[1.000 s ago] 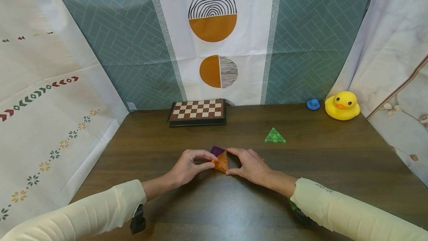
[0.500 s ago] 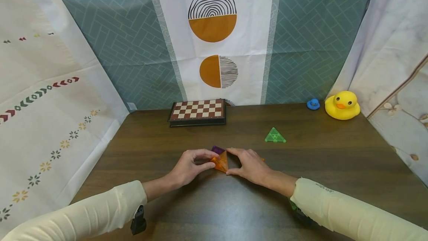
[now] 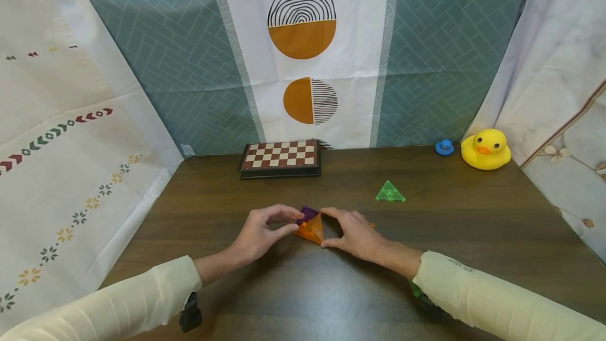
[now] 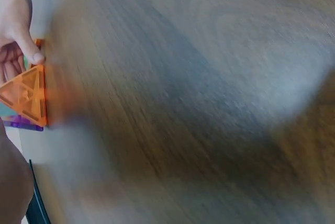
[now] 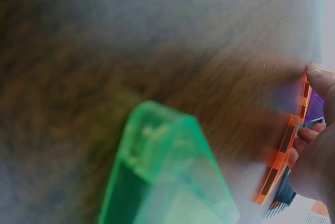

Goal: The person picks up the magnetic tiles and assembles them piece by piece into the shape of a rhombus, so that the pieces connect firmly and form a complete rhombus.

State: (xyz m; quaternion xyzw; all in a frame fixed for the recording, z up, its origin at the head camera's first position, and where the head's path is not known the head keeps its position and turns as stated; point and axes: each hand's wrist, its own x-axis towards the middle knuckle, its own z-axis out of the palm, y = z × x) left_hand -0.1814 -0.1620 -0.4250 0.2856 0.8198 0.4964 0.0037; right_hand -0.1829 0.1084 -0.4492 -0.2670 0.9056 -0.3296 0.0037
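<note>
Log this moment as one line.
left hand: near purple tile | right hand: holds orange tile | green triangle: farther back

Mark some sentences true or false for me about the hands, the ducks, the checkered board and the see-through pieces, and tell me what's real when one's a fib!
1. A big yellow toy duck sits beside a small blue toy duck. True.
2. The flat brown-and-cream checkered board hangs on the wall. False: it lies on the brown wood-look table.
3. The right hand touches a see-through orange plastic triangle. True.
4. A see-through purple plastic piece lies under the yellow duck. False: it's beside the orange triangle.
5. Both sleeves are black. False: they're pale yellow.
</note>
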